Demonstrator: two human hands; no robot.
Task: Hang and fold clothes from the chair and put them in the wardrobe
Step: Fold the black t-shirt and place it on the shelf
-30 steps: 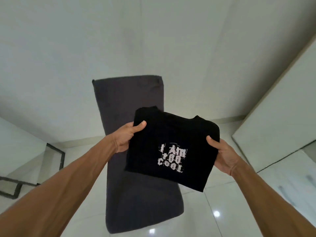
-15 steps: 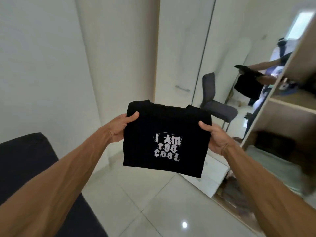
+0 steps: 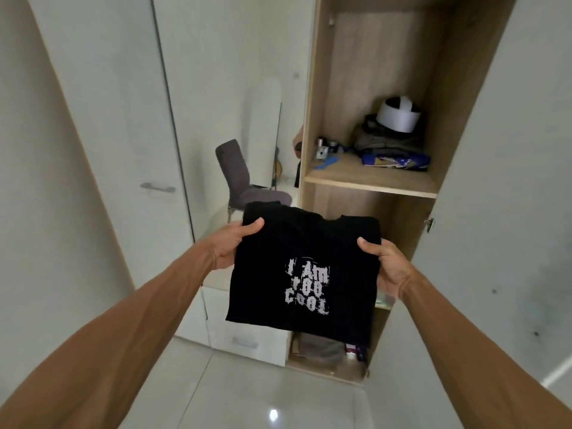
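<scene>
- White cylinder [image 3: 399, 117] on a dark heap [image 3: 379, 140].
- Small bottles [image 3: 325, 146] beside a flat blue thing [image 3: 328, 162].
- White drawers [image 3: 247, 331] low down, on glossy tiled floor [image 3: 241, 394].

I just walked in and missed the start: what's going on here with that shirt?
A person holds a folded black T-shirt in front of the open wardrobe, left hand and right hand each gripping one side, thumbs on top. The shirt is in the air, not yet on a shelf. The upper shelf carries a pile of clothes.
</scene>
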